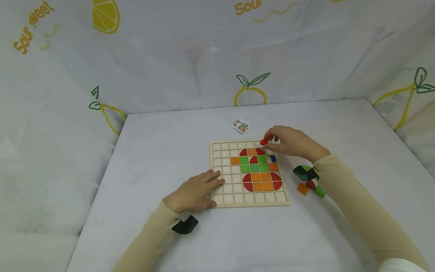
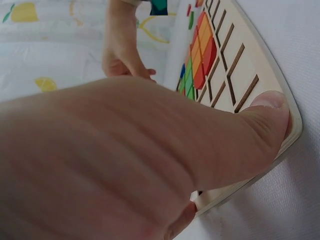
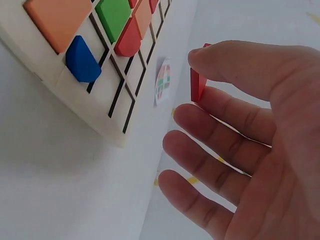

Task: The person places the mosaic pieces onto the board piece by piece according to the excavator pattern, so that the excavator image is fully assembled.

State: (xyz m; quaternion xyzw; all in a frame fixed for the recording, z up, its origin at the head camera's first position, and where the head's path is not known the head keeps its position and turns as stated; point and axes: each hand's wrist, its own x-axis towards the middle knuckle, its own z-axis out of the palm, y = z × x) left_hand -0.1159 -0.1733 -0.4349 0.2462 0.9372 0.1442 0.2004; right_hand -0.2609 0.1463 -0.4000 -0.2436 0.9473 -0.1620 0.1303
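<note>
A wooden grid board [image 1: 251, 206] lies on the table, with red, orange and green tiles set in its cells. My left hand [image 1: 193, 192] rests on the board's left edge, its fingers extended over the rim; in the left wrist view the thumb [image 2: 267, 112] lies by a corner. Between thumb and index finger, my right hand [image 1: 292, 142] pinches a red tile with a curved side [image 1: 264, 142], above the board's far right corner. The other fingers are spread apart in the right wrist view. A small blue tile [image 3: 82, 61] sits at the right edge, near an orange square [image 3: 60, 22].
Behind the board lies a small card [image 1: 241, 125] printed with a coloured pattern. Right of the board, under the right forearm, are loose tiles: an orange square [image 1: 303, 189], a red one [image 1: 310, 184] and a green one [image 1: 320, 191]. A printed cloth [image 1: 163, 56] hangs behind the table.
</note>
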